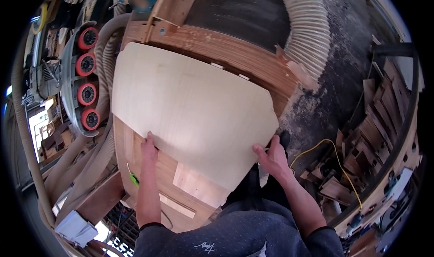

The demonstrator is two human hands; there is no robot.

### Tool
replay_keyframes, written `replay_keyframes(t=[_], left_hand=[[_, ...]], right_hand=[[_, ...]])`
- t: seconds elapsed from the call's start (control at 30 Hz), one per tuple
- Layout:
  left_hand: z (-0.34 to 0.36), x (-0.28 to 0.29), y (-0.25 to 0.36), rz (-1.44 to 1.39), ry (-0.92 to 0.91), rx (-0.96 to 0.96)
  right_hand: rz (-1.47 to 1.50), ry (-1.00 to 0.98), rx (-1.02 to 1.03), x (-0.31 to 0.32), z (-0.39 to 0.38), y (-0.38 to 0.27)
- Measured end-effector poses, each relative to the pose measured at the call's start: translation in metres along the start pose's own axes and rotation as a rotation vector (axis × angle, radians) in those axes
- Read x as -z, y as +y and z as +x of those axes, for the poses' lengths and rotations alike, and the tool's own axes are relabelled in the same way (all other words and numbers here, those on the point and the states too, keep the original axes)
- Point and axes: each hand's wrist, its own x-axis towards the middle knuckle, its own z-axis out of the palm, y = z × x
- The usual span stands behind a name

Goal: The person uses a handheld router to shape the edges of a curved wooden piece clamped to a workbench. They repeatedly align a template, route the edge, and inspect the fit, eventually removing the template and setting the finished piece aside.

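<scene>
panel: a broad, pale wooden sheet (190, 108) with clipped, rounded corners lies flat over the table (129, 144), in front of the person.
left hand: this one (149, 148) is at the near left edge of the sheet, a fingertip on top; the other fingers are partly hidden, so i cannot tell whether its grip closes underneath.
right hand: this one (273, 157) grips the sheet near its right corner, thumb on the upper face, the other fingers around the edge.
beam: a reddish-brown timber (217, 49) runs along the far side of the sheet, with two small white bits (230, 71) between them.
near side: a lighter board (199, 184) shows partly from under the sheet, a narrow strip (177, 204) lies nearer the person, and a small green thing (134, 180) sits beside the left forearm.
rollers: four red-rimmed wheels (87, 94) stand in a row on a grey housing at the left, with ribbed grey hoses (106, 44) just beside them.
far right: a fat, pale ribbed hose (309, 31) curves down by the beam's end, above a dark floor (348, 40) dusted with shavings.
right side: wood offcuts (384, 117) are heaped together, and a yellow cord (325, 140) loops near them.
</scene>
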Motion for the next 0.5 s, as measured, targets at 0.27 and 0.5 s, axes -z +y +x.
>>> replay_keyframes(t=[0.27, 0.5], left_hand=[[-0.102, -0.113, 0.005, 1.237, 0.108, -0.665], [-0.223, -0.251, -0.032, 1.138, -0.292, -1.117]], right_hand=[[0.023, -0.009, -0.043, 0.003, -0.003, -0.003], [0.047, 0.036, -0.014, -0.004, -0.006, 0.003]])
